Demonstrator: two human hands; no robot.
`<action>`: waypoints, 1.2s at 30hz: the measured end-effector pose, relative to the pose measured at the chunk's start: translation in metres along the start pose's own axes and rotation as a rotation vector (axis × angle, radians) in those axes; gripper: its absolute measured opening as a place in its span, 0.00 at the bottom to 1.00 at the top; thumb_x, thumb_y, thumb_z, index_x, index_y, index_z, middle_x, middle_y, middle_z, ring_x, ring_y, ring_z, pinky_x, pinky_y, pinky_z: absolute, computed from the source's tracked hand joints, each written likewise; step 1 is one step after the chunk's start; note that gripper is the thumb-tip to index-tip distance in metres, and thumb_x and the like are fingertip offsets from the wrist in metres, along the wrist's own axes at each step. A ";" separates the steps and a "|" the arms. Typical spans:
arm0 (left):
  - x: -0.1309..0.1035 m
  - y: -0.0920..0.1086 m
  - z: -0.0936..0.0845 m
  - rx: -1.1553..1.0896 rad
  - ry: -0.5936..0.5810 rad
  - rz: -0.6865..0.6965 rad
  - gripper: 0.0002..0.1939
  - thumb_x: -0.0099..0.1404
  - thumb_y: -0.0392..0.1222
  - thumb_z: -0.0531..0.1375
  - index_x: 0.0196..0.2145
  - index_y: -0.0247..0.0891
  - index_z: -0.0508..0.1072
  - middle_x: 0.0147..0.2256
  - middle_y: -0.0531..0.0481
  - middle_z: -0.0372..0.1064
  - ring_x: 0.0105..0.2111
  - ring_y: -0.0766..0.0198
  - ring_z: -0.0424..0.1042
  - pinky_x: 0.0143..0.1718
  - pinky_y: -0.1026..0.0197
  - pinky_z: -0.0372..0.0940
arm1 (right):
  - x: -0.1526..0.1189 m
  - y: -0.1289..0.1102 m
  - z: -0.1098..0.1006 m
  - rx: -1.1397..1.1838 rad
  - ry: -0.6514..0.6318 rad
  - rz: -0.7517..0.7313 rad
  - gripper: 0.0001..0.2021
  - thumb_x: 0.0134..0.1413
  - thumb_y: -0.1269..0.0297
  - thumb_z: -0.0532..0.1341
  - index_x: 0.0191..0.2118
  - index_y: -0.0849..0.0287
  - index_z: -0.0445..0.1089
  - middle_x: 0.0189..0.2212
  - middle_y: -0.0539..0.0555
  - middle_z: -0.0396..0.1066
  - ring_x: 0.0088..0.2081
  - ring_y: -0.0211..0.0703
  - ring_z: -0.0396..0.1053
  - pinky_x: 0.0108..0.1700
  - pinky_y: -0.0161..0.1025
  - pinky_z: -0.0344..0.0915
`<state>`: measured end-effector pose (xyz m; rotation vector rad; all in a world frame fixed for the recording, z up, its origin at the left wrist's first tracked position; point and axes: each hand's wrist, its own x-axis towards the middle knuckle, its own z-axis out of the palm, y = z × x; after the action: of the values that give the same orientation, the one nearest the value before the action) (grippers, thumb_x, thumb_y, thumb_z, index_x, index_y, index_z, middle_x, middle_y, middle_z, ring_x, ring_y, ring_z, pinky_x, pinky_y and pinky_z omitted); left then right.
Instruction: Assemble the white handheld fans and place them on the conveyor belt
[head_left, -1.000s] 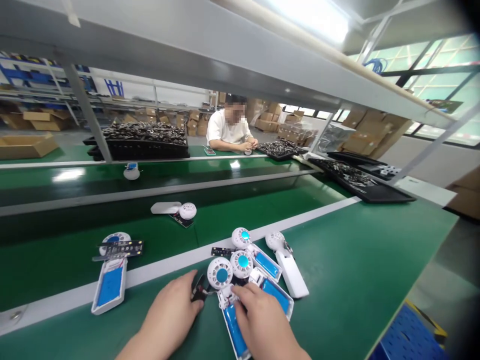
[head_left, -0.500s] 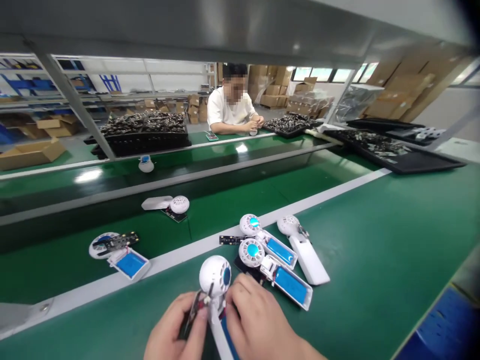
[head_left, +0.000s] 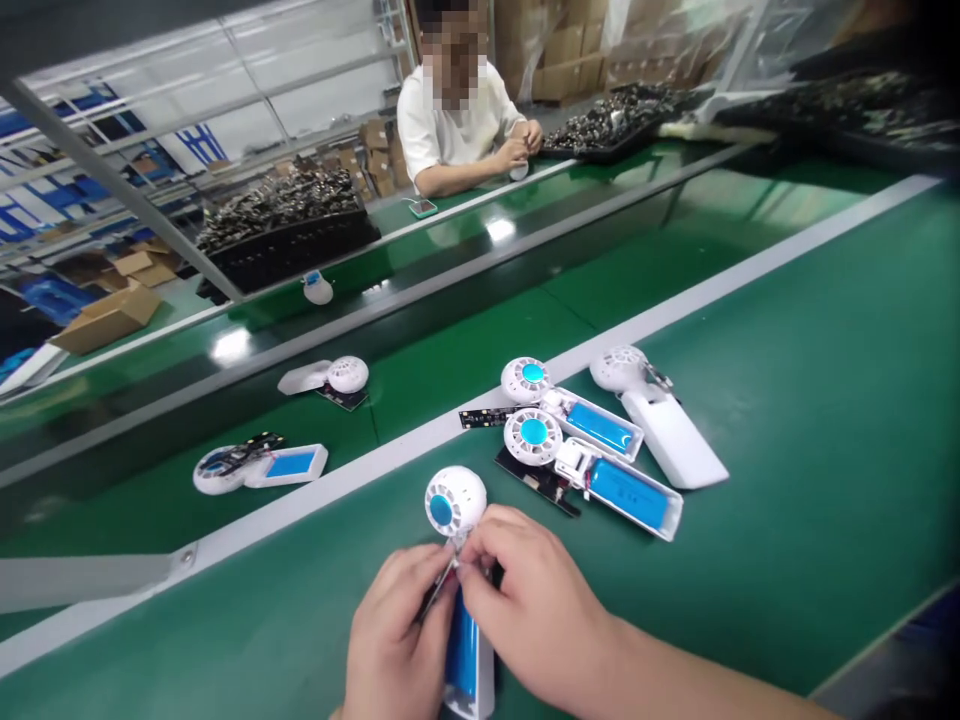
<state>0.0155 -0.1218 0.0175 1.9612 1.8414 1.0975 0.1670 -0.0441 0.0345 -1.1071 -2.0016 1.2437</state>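
In the head view a white handheld fan (head_left: 466, 495) with an open handle lies in front of me, its round head pointing away. A blue battery (head_left: 462, 655) fills the handle. My left hand (head_left: 399, 625) is closed at the fan's left side, with a dark circuit board (head_left: 435, 598) between thumb and fingers. At the fan's neck, my right hand (head_left: 536, 600) pinches with thumb and forefinger; a bit of red wire shows there, but what the fingertips hold is hidden. Two open fans (head_left: 534, 432) with blue batteries lie just beyond my right hand.
A fan with its white handle back up (head_left: 675, 440) lies at the right. More fans (head_left: 292, 466) rest on the green belt (head_left: 420, 375) beyond the pale rail (head_left: 390, 437). Across it sits a co-worker (head_left: 457, 130) beside black trays of parts (head_left: 607, 120).
My view has tilted down and turned, so the scene sits higher. The fan head has rotated to show its blue centre towards me. My right fingers have come in to pinch at its neck.
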 end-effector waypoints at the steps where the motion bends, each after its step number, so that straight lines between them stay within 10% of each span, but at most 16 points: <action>1: 0.000 0.000 0.000 0.012 0.008 0.029 0.13 0.66 0.31 0.59 0.47 0.43 0.75 0.42 0.49 0.75 0.40 0.64 0.76 0.42 0.65 0.73 | 0.000 -0.001 -0.001 0.001 -0.008 0.016 0.08 0.51 0.77 0.58 0.26 0.57 0.64 0.29 0.48 0.67 0.35 0.39 0.65 0.37 0.36 0.60; 20: -0.002 -0.004 -0.003 0.071 -0.026 0.201 0.20 0.63 0.26 0.60 0.51 0.43 0.72 0.43 0.46 0.76 0.42 0.58 0.75 0.43 0.57 0.73 | -0.007 0.004 -0.001 0.032 0.051 0.061 0.09 0.47 0.77 0.58 0.24 0.56 0.66 0.28 0.48 0.71 0.33 0.42 0.69 0.34 0.36 0.63; 36: 0.008 -0.004 -0.009 -0.056 0.048 -0.153 0.07 0.64 0.40 0.63 0.40 0.45 0.80 0.39 0.49 0.79 0.34 0.59 0.79 0.33 0.63 0.76 | -0.004 0.006 0.003 0.090 0.159 -0.101 0.06 0.49 0.74 0.60 0.26 0.56 0.69 0.27 0.50 0.71 0.33 0.41 0.69 0.36 0.36 0.65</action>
<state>0.0062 -0.1165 0.0242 1.7458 1.9266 1.1449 0.1691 -0.0474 0.0276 -1.0155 -1.8418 1.1458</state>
